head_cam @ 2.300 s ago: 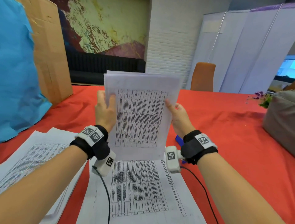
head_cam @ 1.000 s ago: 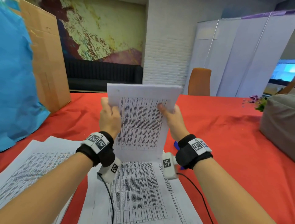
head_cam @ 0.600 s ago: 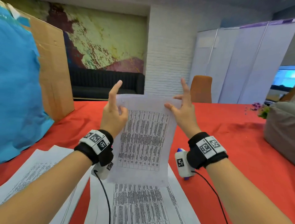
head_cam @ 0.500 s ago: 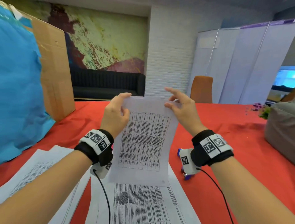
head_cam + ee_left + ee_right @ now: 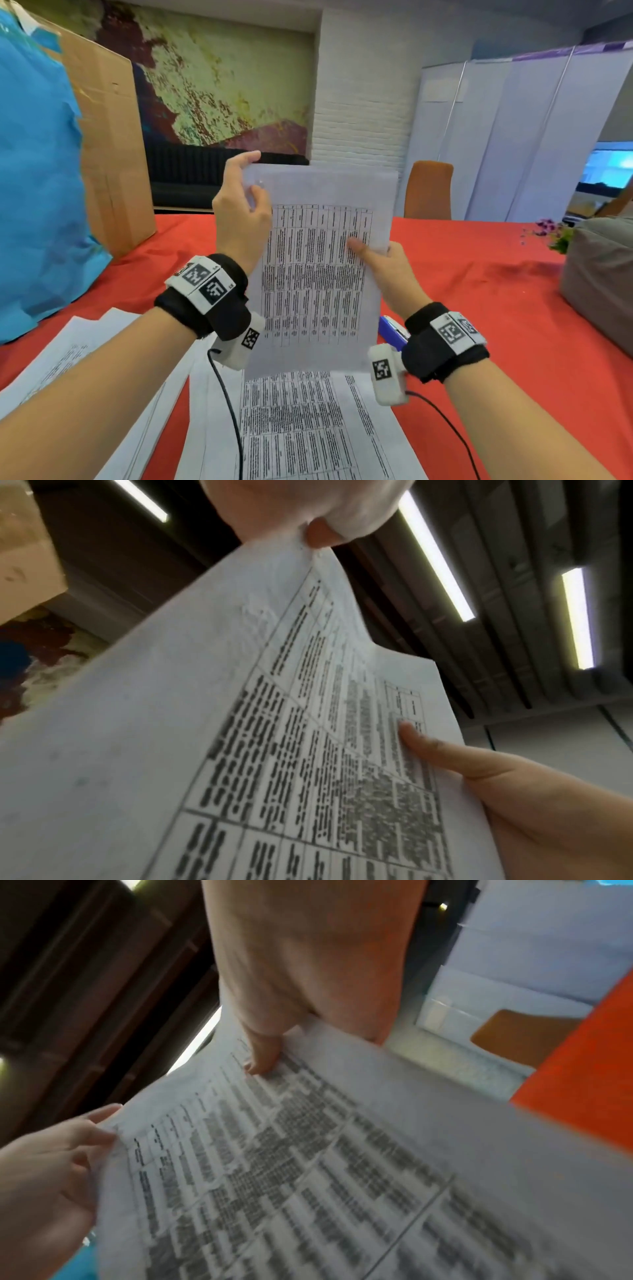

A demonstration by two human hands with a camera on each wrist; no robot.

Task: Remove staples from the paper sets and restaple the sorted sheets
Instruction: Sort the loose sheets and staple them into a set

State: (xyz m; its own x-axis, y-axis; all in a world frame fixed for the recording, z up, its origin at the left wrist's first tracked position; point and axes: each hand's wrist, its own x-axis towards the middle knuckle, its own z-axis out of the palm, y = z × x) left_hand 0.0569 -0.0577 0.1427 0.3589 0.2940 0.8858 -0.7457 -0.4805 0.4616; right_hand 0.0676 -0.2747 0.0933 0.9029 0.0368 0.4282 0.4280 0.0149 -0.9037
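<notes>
A set of printed table sheets (image 5: 318, 267) stands upright above the red table (image 5: 479, 274). My left hand (image 5: 251, 174) pinches its top left corner between thumb and fingers (image 5: 318, 534). My right hand (image 5: 368, 250) grips the right edge, thumb (image 5: 262, 1053) on the printed face and fingers hidden behind. Whether a staple sits in the pinched corner is hidden. A blue stapler (image 5: 390, 330) lies on the table behind my right wrist, partly covered. More printed sheets (image 5: 301, 428) lie flat below the held set.
A spread pile of sheets (image 5: 68, 359) lies at the left front. A blue cover (image 5: 37, 188) and a cardboard box (image 5: 109, 154) stand at the left. A grey bag (image 5: 603, 281) and small flowers (image 5: 551, 233) sit at the right, an orange chair (image 5: 428, 192) behind the table.
Both hands held the set by its side edges, then fingered its top edge. Now the left hand pinches the top left corner and the right hand has dropped to the right edge.
</notes>
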